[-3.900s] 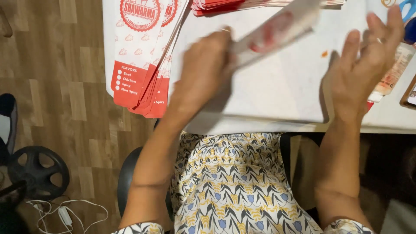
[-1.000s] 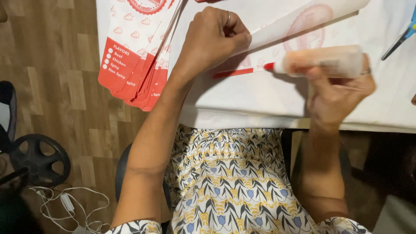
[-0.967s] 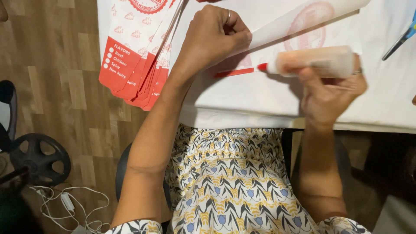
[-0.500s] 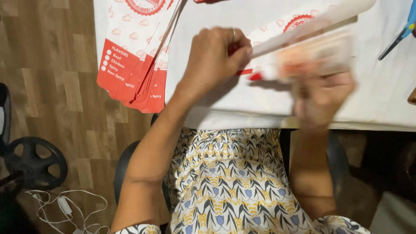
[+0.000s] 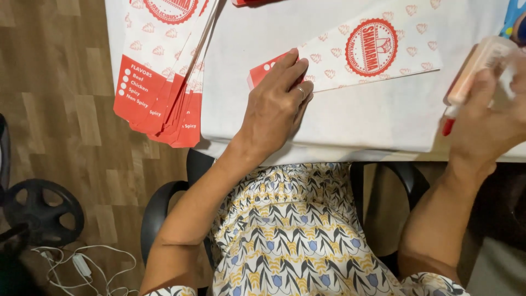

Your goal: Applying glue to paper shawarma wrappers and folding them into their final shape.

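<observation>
My left hand (image 5: 276,107) lies flat, fingers together, pressing the red end of a white-and-red printed paper bag (image 5: 372,52) down on the white table cover (image 5: 350,118). The bag lies flat and slants up to the right, with a round red emblem on it. At the right edge my right hand (image 5: 490,123) grips a pale squeeze bottle of glue (image 5: 474,74) with a red tip pointing down and left. The bottle is held off to the right of the bag, not touching it.
A fanned stack of the same red-and-white bags (image 5: 164,71) hangs over the table's left edge. A blue object (image 5: 515,16) shows at the top right corner. Below the table are a black chair (image 5: 164,203), a black wheel (image 5: 41,211) and white cables (image 5: 82,266) on the wooden floor.
The bag's raised flap has been folded down flat and my left hand now presses it. My right hand has carried the glue bottle away to the right.
</observation>
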